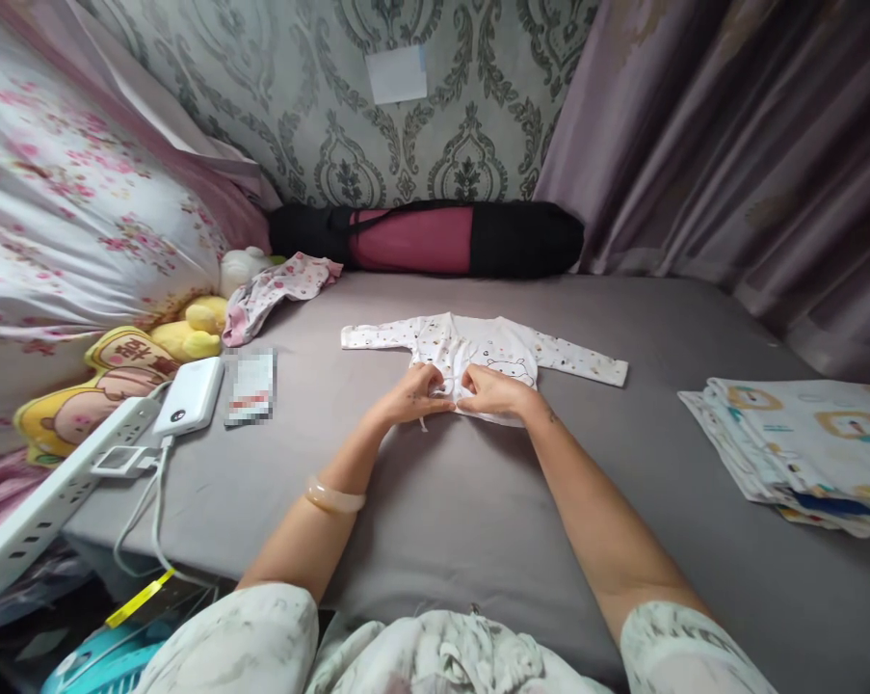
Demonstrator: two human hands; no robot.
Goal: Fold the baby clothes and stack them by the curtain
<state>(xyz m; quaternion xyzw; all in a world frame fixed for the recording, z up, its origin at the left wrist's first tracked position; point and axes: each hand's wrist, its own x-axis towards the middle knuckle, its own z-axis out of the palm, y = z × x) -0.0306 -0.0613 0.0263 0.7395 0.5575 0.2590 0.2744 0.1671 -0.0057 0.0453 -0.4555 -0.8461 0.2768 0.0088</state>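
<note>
A small white long-sleeved baby shirt [478, 337] with a dotted print and an animal outline lies spread on the grey sheet [420, 520], its sleeves stretched to both sides. My left hand [414, 393] is closed in a pinch at the shirt's front lower edge, near a thin white tie string [424, 422]. Close beside it, my right hand [493, 393] pinches the front panel, thumb and fingers together. Fingers partly hide the cloth between the hands. A pale bangle [333, 496] circles my left wrist.
Folded printed cloths [803, 448] are stacked at right. On the left are a power strip [59, 492], a white power bank [189, 395] with cables, a blurred packet [250, 386], plush toys [199, 328] and crumpled baby clothing [282, 289]. A black-and-red bag [412, 239] lies along the wall.
</note>
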